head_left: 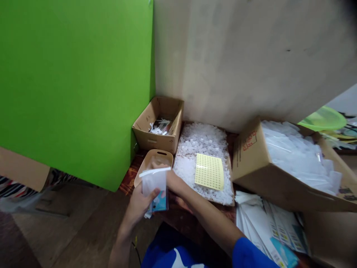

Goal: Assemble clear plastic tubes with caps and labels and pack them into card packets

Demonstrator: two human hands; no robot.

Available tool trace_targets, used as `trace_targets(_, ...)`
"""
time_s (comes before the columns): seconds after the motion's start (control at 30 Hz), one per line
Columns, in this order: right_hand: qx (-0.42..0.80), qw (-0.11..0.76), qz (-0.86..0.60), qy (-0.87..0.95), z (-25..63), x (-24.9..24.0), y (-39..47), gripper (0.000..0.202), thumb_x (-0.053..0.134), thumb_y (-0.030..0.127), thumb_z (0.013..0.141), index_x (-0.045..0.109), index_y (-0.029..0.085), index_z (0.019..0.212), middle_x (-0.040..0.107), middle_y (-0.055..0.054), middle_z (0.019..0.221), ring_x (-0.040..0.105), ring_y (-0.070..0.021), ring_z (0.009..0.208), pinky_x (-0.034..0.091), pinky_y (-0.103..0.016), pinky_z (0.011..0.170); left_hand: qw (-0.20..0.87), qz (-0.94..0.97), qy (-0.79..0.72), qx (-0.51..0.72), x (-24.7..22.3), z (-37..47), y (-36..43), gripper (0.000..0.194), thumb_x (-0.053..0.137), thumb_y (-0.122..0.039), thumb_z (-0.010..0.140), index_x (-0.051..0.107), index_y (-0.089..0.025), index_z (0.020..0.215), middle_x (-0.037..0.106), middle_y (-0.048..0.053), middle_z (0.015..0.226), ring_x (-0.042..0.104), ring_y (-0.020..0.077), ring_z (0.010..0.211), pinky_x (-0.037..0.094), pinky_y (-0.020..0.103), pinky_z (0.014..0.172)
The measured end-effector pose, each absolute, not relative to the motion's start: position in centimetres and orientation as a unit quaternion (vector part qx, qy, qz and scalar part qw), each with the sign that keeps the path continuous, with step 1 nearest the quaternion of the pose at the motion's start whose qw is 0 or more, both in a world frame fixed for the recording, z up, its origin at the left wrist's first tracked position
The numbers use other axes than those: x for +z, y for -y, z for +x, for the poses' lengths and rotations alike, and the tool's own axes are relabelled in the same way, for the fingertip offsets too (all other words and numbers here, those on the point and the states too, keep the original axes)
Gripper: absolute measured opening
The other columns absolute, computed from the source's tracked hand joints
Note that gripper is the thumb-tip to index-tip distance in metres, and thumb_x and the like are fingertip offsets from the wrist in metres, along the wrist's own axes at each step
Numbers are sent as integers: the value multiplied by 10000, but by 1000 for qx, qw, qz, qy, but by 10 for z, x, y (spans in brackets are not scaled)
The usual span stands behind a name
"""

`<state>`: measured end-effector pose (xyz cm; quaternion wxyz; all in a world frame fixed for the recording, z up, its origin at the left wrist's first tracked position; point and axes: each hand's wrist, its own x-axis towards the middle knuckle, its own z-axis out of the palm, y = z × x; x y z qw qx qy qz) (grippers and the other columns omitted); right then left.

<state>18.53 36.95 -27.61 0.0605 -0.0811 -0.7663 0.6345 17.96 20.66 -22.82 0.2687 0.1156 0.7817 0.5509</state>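
A clear plastic bag with a white top strip and a blue card inside is upright in my left hand, its thumb pressed on the front. Behind the bag, my right hand reaches into a small tan basket; its fingers are mostly hidden, and what they touch cannot be made out. Right of the basket, a shallow tray of small white translucent pieces carries a yellow sheet of small round stickers.
Behind the basket is a cardboard box with white strips. A large carton of clear packets stands right, above stacked printed packages. A green panel rises at left, a pale wall behind.
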Motion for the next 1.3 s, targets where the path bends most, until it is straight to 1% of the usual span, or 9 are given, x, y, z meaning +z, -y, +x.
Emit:
trace_targets(0.17, 763, 196, -118, 604, 219, -245, -411, 419, 696, 354, 835, 468, 265, 1175, 663, 41, 783, 594, -134, 590, 468, -236, 550, 352, 170, -723, 570, -230, 189, -209, 834, 669, -826, 664, 664, -101, 1077, 749, 108, 840, 690, 235, 702, 551, 296, 626)
trace_targets(0.3, 807, 246, -97, 529, 271, -232, -429, 414, 769, 367, 820, 479, 279, 1101, 708, 30, 792, 608, -142, 577, 491, -254, 554, 420, 210, -681, 561, -231, 199, -229, 825, 629, -814, 727, 662, -96, 1132, 727, 90, 815, 644, 207, 662, 497, 261, 568)
trace_targets(0.47, 710, 251, -89, 652, 315, -230, -438, 220, 704, 390, 909, 690, 188, 823, 712, -62, 878, 652, -192, 850, 512, -318, 787, 456, 236, -657, 552, -233, 208, -260, 774, 622, -782, 764, 672, -89, 1107, 707, 67, 775, 628, 196, 658, 485, 249, 570)
trace_targets(0.67, 631, 377, -279, 618, 364, -248, -447, 201, 734, 395, 873, 680, 205, 837, 650, -4, 775, 611, -156, 743, 489, -269, 712, 444, 200, -682, 545, -242, 222, -281, 714, 684, -733, 749, 695, -96, 1073, 726, 68, 759, 643, 192, 627, 503, 249, 556)
trace_targets(0.77, 659, 266, -320, 627, 428, -256, -433, 214, 688, 409, 904, 683, 198, 867, 642, 5, 742, 597, -135, 658, 477, -247, 642, 432, 141, -700, 551, -249, 230, -275, 760, 722, -733, 705, 671, -97, 1119, 734, 60, 744, 643, 184, 571, 519, 255, 532)
trace_targets(0.9, 739, -131, -249, 612, 518, -263, -394, 237, 605, 372, 944, 729, 174, 981, 717, -43, 825, 644, -148, 628, 493, -251, 596, 429, 102, -712, 546, -258, 234, -261, 772, 719, -739, 696, 662, -99, 1125, 749, 64, 758, 674, 198, 572, 524, 254, 512)
trace_targets(0.97, 688, -226, -248, 643, 545, -276, -373, 222, 594, 316, 936, 745, 172, 1010, 745, -66, 861, 682, -182, 695, 514, -278, 658, 425, 106, -722, 535, -262, 234, -258, 775, 721, -735, 697, 665, -96, 1131, 758, 74, 783, 698, 215, 611, 537, 257, 531)
trace_targets(1.13, 493, -121, -441, 741, 553, -341, -329, 267, 520, 171, 918, 734, 159, 1077, 747, -167, 1091, 685, -311, 1058, 492, -407, 929, 380, 163, -741, 529, -260, 237, -258, 798, 716, -729, 712, 655, -93, 1191, 767, 79, 840, 730, 237, 711, 559, 252, 578)
trace_targets(1.3, 462, -26, -462, 757, 514, -381, -309, 310, 513, 204, 935, 693, 220, 1186, 741, -111, 1147, 648, -299, 1131, 466, -396, 1003, 366, 172, -715, 571, -256, 252, -247, 783, 711, -698, 749, 621, -113, 1262, 775, 87, 927, 747, 243, 797, 585, 260, 657)
